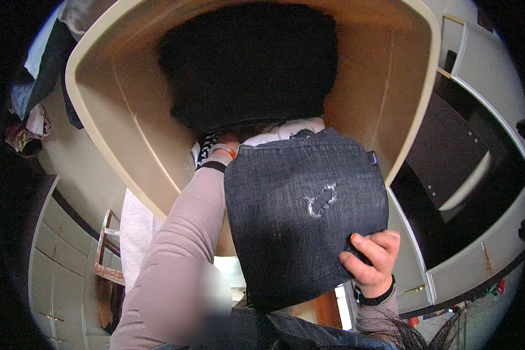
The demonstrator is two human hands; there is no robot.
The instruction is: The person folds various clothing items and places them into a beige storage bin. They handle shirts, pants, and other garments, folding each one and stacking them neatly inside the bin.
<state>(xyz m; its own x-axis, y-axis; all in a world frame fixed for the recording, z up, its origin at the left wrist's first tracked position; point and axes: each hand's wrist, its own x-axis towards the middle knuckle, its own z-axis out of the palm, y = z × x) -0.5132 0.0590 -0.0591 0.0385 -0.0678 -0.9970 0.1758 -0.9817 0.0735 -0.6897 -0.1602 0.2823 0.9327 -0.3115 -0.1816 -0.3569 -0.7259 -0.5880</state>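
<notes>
My right hand grips the lower right edge of a folded dark denim garment, its fingertips pressed on the front. A frayed hole shows in the denim. My left hand reaches into a deep beige compartment, and its fingers are mostly hidden, so its grip cannot be told. Beside it lie a white cloth and a black-and-white patterned cloth. Folded black clothing fills the compartment's far part. The denim garment stands at the compartment's near side and covers part of its opening.
Grey cabinet doors and drawers stand on both sides, with an open dark cabinet space at right. Clothes hang or lie at far left. A worn frame and a pale cloth are beside my left arm.
</notes>
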